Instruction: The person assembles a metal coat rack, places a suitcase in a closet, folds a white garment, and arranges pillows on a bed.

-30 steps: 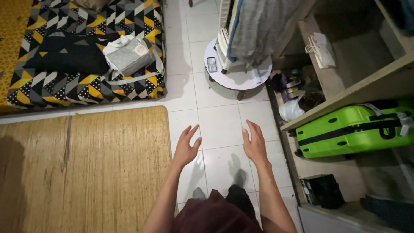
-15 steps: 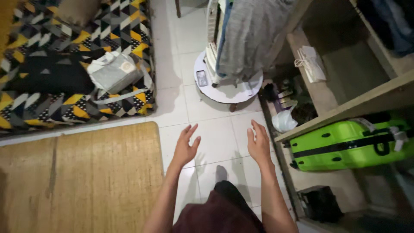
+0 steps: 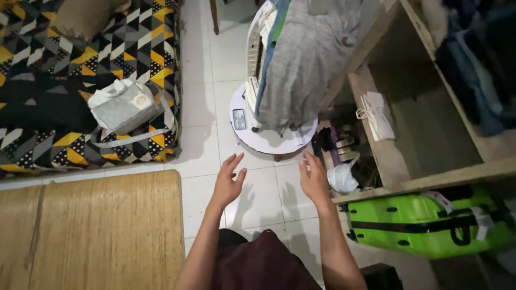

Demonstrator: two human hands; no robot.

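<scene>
Your left hand (image 3: 228, 182) and right hand (image 3: 313, 180), both spread wide and empty, have drawn nearer the round white stand (image 3: 271, 137) just ahead; grey garment (image 3: 306, 70) hangs beyond it.

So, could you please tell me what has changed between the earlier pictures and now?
Both hands have drifted forward over the white tiled floor toward the round white stand draped with a grey cloth: the left hand and the right hand now reach close to its edge. Nothing was taken hold of or let go; both hands stay open and empty. The grey bag on the patterned mattress, the green suitcase and the woven mat lie as before.
</scene>
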